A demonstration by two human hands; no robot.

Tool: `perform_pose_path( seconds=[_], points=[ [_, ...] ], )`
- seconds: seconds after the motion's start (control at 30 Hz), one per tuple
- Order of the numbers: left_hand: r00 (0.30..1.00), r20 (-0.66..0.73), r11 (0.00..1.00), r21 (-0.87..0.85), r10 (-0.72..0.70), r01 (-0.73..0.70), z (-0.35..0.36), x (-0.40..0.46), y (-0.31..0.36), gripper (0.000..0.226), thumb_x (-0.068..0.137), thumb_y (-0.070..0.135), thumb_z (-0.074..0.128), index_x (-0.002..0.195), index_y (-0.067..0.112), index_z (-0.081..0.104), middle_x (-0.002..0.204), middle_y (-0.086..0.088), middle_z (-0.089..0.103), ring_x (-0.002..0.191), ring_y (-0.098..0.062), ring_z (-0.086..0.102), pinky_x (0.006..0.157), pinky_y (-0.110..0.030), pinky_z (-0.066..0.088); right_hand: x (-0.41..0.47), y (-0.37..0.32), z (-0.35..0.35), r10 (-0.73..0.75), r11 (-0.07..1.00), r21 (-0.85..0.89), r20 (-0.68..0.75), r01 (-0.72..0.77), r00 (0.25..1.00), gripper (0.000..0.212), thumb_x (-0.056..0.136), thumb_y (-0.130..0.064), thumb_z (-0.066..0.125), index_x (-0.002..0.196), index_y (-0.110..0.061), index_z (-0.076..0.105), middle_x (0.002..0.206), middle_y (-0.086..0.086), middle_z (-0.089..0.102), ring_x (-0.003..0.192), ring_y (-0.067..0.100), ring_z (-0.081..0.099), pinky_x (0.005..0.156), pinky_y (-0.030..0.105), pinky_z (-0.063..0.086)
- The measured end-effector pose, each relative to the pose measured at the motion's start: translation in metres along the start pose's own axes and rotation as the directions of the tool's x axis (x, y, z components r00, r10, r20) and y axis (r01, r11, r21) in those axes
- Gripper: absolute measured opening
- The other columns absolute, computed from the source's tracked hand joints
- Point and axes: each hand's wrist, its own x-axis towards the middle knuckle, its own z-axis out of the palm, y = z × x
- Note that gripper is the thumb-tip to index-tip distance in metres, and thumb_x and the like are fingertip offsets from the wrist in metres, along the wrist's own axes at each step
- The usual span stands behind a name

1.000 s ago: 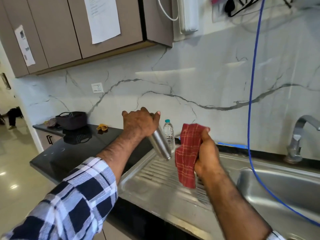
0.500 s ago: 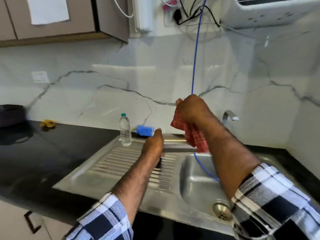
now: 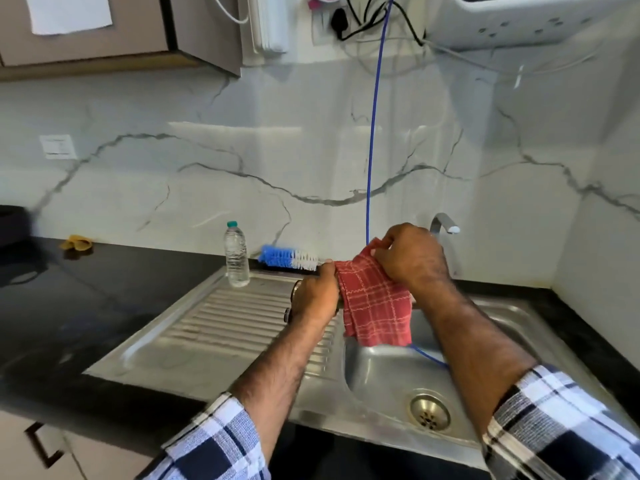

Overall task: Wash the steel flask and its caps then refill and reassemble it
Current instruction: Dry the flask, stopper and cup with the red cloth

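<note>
Red checked cloth (image 3: 375, 301) is draping over the steel flask (image 3: 296, 289), which is hanging sideways above the sink's (image 3: 242, 348) draining board. The left hand (image 3: 317, 297) is gripping the flask's end; the right hand (image 3: 410, 254) is pinching the cloth's top edge.

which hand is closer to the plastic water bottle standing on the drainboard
Left. The left hand, gripping the flask, is just right of the water bottle; the right hand, pinching the red cloth, is farther right.
</note>
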Motion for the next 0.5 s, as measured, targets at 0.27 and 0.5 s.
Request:
perform_pose_path(
  seconds=[0.27, 0.5],
  points=[
    [0.976, -0.047, 0.874, 0.457, 0.211, -0.167, 0.018, 0.007, 0.023, 0.081, 0.1, 0.076, 0.027, 0.118, 0.009, 0.069, 0.117, -0.011, 0.071, 0.106, -0.032, 0.066, 0.095, -0.043, 0.052, -0.026, 0.053, 0.028, -0.249, 0.933, 0.3, 0.145, 0.198, 0.957, 0.035, 0.093, -0.004, 0.06, 0.119, -0.019, 0.077, 0.114, 0.003, 0.066, 0.106, 0.021, 0.064, 0.088, 0.032, 0.05],
    [0.953, -0.041, 0.842, 0.48, 0.3, -0.245, 0.057, 0.016, 0.006, 0.074, 0.103, 0.07, 0.035, 0.117, 0.007, 0.072, 0.124, -0.021, 0.071, 0.12, -0.042, 0.063, 0.1, -0.044, 0.047, -0.045, 0.078, 0.043, -0.328, 0.935, -0.039, 0.272, 0.351, 0.904, 0.104, 0.059, -0.064, 0.076, 0.15, -0.024, 0.045, 0.137, -0.001, 0.061, 0.124, 0.025, 0.06, 0.107, 0.039, 0.048]
  ],
)
